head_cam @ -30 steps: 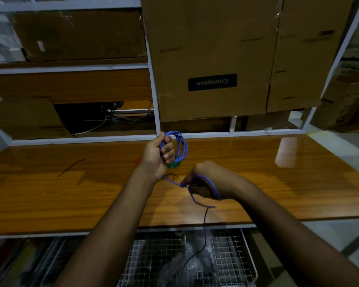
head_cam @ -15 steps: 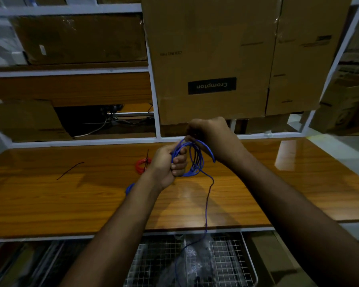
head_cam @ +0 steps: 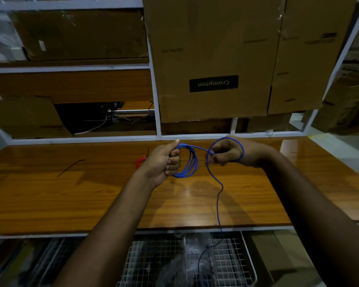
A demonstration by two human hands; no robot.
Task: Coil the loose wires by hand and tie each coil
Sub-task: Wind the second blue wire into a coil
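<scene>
Wooden workbench (head_cam: 50, 204), both hands raised mid-frame.
Left hand (head_cam: 164, 160) fists the blue wire coil (head_cam: 188, 162); right hand (head_cam: 226, 152), wire looped round it, pinches the strand.

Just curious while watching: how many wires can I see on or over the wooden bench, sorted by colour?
Blue wire, coiled in the left hand and looped round the right hand: 1
Red wire coil on the bench: 1
Thin dark wire piece on the bench: 1
Total: 3

Both forearms and hands, left hand (head_cam: 164, 160) and right hand (head_cam: 228, 152), are bare, unsleeved.
</scene>
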